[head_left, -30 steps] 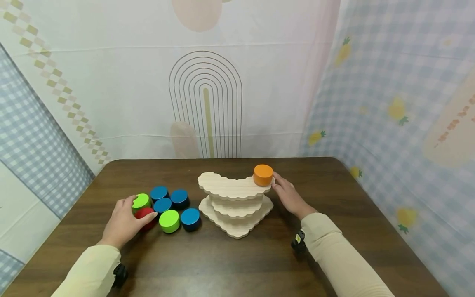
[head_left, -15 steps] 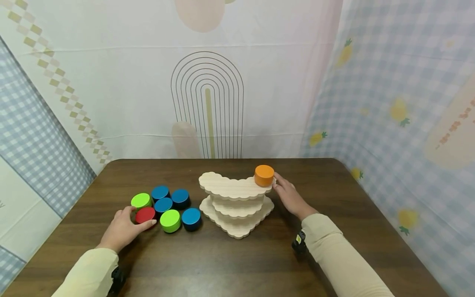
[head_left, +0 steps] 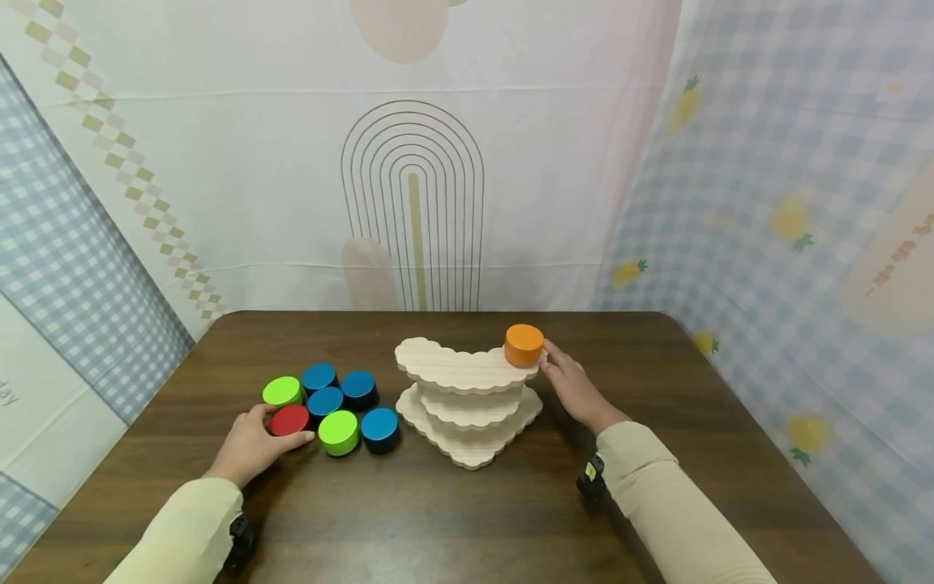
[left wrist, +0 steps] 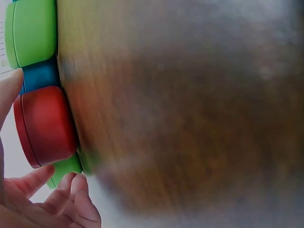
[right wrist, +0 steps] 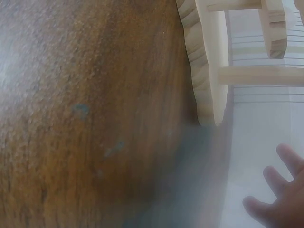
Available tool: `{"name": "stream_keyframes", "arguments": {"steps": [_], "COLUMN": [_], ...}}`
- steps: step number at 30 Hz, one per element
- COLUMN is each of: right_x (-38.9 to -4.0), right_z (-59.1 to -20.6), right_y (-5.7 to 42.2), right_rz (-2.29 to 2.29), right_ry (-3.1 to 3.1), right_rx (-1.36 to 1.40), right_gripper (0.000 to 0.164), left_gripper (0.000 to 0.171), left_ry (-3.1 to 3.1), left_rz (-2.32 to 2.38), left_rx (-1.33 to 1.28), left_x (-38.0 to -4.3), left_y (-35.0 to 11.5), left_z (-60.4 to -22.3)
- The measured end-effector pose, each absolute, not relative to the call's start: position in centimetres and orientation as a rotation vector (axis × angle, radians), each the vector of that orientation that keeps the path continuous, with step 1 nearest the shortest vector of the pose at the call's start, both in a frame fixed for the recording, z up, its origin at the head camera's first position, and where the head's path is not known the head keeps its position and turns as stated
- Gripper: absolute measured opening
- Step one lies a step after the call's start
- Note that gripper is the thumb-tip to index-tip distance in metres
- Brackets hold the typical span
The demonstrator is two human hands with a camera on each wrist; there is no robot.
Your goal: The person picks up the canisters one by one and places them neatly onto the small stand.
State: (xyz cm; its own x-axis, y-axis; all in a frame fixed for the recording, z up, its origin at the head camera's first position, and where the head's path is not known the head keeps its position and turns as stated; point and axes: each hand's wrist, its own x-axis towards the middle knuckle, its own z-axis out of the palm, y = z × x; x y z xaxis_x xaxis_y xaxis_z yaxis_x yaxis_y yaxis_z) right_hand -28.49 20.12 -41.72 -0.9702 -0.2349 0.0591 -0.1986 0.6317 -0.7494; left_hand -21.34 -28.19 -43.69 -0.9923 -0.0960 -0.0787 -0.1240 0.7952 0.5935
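My left hand (head_left: 251, 444) spans a red round block (head_left: 289, 420), thumb on one side and fingers on the other. In the left wrist view a fingertip meets the lower edge of the red block (left wrist: 47, 126), and the thumb lies at its upper corner. My right hand (head_left: 576, 389) has its fingertips at the right end of the top tier of a pale wooden tiered stand (head_left: 456, 369), beside an orange round block (head_left: 524, 346) on that tier. The right wrist view shows spread fingers (right wrist: 259, 209) near the stand (right wrist: 204, 66).
Around the red block stand two green round blocks (head_left: 339, 432) and several blue round blocks (head_left: 380, 430), left of the stand. All are on a dark brown wooden table (head_left: 452, 527). A white patterned cloth (head_left: 540, 178) hangs behind the table.
My left hand has moved off the rear green block and come down round the red one, which now shows more fully. The right hand keeps its place by the orange block.
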Motion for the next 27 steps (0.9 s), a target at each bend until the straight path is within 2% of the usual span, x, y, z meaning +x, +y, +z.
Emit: {"name": "stream_keyframes", "arguments": {"steps": [27], "right_x": [-28.36], "right_z": [-41.67], "right_y": [20.16], "right_rz": [-1.325], "right_ry": [2.777], "right_rx": [-0.396], "right_gripper": [0.058], "left_gripper": [0.076], "left_ry": [2.89], "left_rz": [1.062], "left_rx": [-0.174], "left_x": [-21.89], "left_y": [-27.95], "left_z": [-44.38]}}
